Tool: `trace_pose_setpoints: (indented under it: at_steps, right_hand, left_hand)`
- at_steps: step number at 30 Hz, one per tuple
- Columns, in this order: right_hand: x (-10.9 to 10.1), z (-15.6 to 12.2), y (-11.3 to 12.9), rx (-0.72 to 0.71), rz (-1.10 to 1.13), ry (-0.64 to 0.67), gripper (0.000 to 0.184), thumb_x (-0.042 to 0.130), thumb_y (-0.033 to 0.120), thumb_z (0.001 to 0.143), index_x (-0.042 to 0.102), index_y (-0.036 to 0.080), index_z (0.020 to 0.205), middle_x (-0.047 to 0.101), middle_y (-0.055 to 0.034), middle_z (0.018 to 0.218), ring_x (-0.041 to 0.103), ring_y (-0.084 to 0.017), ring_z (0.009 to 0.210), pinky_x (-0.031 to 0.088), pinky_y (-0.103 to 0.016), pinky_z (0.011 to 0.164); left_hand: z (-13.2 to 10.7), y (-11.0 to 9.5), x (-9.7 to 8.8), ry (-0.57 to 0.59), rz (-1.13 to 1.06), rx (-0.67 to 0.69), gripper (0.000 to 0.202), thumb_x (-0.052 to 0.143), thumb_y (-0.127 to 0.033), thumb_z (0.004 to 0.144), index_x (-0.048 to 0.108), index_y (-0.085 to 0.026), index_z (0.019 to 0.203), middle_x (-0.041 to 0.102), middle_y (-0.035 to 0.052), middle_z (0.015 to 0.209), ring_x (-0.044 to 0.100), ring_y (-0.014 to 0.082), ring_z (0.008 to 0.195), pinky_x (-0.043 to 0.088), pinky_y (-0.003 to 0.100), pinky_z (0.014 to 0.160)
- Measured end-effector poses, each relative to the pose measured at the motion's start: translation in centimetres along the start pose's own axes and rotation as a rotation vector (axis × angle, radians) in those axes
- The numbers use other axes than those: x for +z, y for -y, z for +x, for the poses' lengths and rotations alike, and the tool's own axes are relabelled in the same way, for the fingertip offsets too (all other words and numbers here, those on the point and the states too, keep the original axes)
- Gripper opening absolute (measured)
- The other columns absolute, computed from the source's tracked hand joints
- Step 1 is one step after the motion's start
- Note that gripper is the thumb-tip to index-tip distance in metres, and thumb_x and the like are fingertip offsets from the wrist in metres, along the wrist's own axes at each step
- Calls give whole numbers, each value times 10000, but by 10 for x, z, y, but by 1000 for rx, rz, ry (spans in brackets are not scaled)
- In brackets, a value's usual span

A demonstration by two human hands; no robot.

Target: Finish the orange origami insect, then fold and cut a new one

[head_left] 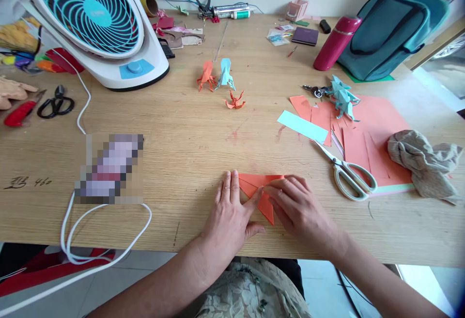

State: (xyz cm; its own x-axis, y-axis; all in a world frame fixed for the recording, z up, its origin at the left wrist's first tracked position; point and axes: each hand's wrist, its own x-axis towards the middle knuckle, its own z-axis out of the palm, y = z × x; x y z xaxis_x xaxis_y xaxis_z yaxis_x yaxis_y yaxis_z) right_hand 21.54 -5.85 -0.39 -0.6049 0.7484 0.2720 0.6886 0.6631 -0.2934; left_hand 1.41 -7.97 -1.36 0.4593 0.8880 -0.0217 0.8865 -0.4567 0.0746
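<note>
A folded piece of orange paper [267, 206] lies on the wooden table near its front edge, one point toward me. My left hand [230, 209] rests flat on the paper's left side, fingers stretched out and thumb apart. On the other side, my right hand [298, 204] pinches the paper's right part, its fingertips close to my left index finger. Farther back stand an orange folded paper figure [207, 73], a light blue one [225, 71] and a small orange one [235, 100] with curled legs.
White-handled scissors [350, 175] lie to the right, beside orange paper sheets [378, 153], a light blue strip [303, 125] and a crumpled grey cloth [423, 160]. At the left are a fan [134, 68], a blurred-out object [111, 167] and a white cable [145, 221]. A pink bottle [336, 44] stands behind.
</note>
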Motion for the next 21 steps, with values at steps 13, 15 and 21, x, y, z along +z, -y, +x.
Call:
trace_pose_setpoints:
  at_steps: [13, 15, 21]
  right_hand:
    - [14, -15, 16, 19, -271, 0, 311, 503, 154, 981, 663, 170, 1248, 700, -96, 1235, 588, -258, 994, 399, -481, 1006]
    - [14, -16, 18, 28, -275, -5, 282, 520, 162, 976, 679, 143, 1208, 700, -108, 1236, 581, -257, 976, 405, -471, 976]
    - [18, -19, 21, 84, -282, -52, 286, 533, 189, 979, 663, 105, 1220, 708, -131, 1189, 565, -264, 947, 423, -454, 886]
  left_hand:
    - [-4, 6, 4, 0, 94, -21, 1070, 598, -781, 758, 423, -33, 1503, 313, 298, 1583, 338, 423, 1470, 436, 507, 1118]
    - [-4, 9, 2, -1, 99, -24, 1051, 586, -771, 778, 430, -19, 1494, 333, 276, 1582, 364, 398, 1465, 441, 491, 1120]
    - [-4, 20, -1, -11, 92, 21, 928, 553, -705, 855, 437, -40, 1492, 369, 232, 1583, 403, 374, 1448, 452, 507, 1101]
